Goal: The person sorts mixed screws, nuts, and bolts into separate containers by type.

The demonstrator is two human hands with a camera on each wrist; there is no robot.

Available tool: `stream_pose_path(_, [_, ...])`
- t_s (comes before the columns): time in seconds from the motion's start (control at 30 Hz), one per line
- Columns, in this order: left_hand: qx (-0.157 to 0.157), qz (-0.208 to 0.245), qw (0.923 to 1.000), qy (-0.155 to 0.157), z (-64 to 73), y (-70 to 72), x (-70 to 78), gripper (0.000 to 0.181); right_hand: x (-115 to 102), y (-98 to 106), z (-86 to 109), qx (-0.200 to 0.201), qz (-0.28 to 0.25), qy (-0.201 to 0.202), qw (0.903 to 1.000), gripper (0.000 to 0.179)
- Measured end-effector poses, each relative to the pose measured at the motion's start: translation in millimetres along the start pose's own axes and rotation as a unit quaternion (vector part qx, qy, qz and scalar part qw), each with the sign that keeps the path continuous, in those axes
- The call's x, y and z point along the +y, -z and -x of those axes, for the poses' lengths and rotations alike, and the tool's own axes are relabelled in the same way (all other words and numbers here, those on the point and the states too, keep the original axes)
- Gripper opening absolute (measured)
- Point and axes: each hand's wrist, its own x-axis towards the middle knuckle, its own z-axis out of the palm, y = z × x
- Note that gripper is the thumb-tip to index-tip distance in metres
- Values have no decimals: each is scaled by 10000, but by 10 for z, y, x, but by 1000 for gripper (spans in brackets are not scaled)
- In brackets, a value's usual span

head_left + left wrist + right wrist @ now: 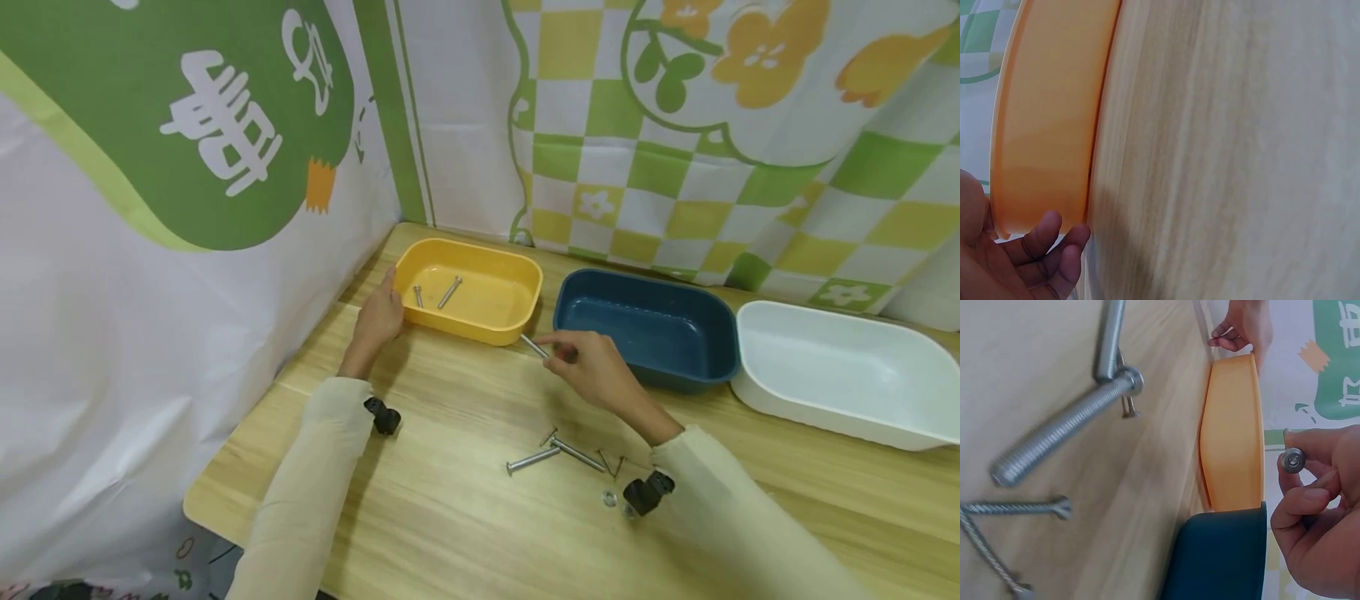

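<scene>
My left hand (380,317) grips the left end of a yellow plastic bin (480,327), with several fingertips against its outer wall in the left wrist view. Two metal bolts (450,292) lie inside it. Between thumb and fingers my right hand (592,367) pinches a silver bolt (534,346), just outside the bin's front right corner; the right wrist view shows its round socket head (1293,460) end-on. On the table below that hand lie two long bolts (577,455), several thin screws (1019,507) and small nuts (609,498), one partly behind the wrist camera.
A dark blue bin (678,379) stands right of the yellow one, and a white bin (832,423) adjoins it further right. The wooden table (420,500) meets printed curtains (465,150) behind and a white sheet (225,350) at left.
</scene>
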Motion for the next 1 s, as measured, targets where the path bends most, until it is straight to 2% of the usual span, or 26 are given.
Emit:
stream_pose_path(0.4, [74, 35, 9999, -102, -10, -11, -22, 55, -56, -22, -278, -109, 24, -329, 9994, 28])
stream_pose_path(0.67, [124, 58, 9998, -164, -1, -12, -14, 54, -76, -81, -452, -76, -182, -133, 9997, 30])
stream_pose_path(0.83, [191, 29, 9996, -184, -12, -31, -24, 54, -77, -126, -559, -84, -302, -258, 9992, 30])
stream_pose_path(1.0, [237, -42, 9995, -194, -23, -28, -34, 54, -89, -181, -658, -95, -133, -346, 9993, 30])
